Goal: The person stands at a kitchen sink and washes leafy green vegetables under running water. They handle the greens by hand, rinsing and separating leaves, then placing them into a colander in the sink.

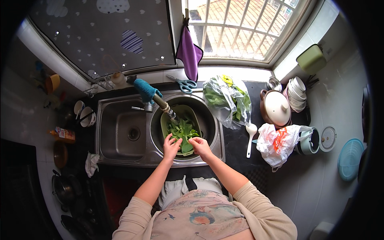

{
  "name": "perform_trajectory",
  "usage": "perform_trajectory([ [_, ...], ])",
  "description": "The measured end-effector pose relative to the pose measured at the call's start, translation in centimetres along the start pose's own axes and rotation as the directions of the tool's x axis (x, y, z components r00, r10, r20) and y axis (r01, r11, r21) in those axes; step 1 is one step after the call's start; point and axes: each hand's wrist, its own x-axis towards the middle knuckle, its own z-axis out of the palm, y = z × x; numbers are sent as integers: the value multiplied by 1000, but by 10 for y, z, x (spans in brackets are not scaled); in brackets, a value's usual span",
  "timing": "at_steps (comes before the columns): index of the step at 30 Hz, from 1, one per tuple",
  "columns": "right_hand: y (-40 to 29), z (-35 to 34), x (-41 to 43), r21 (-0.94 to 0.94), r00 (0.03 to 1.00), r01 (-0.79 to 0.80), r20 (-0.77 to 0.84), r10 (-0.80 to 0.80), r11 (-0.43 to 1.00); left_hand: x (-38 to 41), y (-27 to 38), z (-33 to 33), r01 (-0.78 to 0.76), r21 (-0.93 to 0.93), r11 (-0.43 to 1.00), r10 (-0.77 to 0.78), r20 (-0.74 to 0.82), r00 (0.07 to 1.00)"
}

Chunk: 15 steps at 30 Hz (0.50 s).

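Leafy greens (184, 132) lie in a green plastic basin (164, 124) inside the round right-hand sink bowl (210, 115). My left hand (172, 147) is at the basin's near left edge, its fingers apart beside the leaves. With thumb and fingertips pinched together, my right hand (200, 146) holds a leafy green by its pale stem over the basin's near right part. Above the greens the faucet (168, 110) points down, a teal knitted cloth (147, 90) wrapped around its upper part. Whether water runs is hard to tell.
On the right counter are a clear plastic bag of greens (231, 100), a white spoon (250, 139), a lidded pot (276, 108), and a white plastic bag (277, 144). Scissors (183, 84) lie behind the sink. The left sink bowl (120, 129) adjoins the round one; a bottle (64, 135) stands farther left.
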Motion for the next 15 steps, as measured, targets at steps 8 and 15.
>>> perform_trajectory([
  [8, 2, 9, 3, -100, 976, 200, -65, -207, 975, -5, 2, 7, 21, 128, 992, -52, 249, 967],
  [15, 28, 7, 16, -267, 910, 391, -32, -413, 881, -2, -15, 2, -147, 192, 970, 111, 186, 976],
])
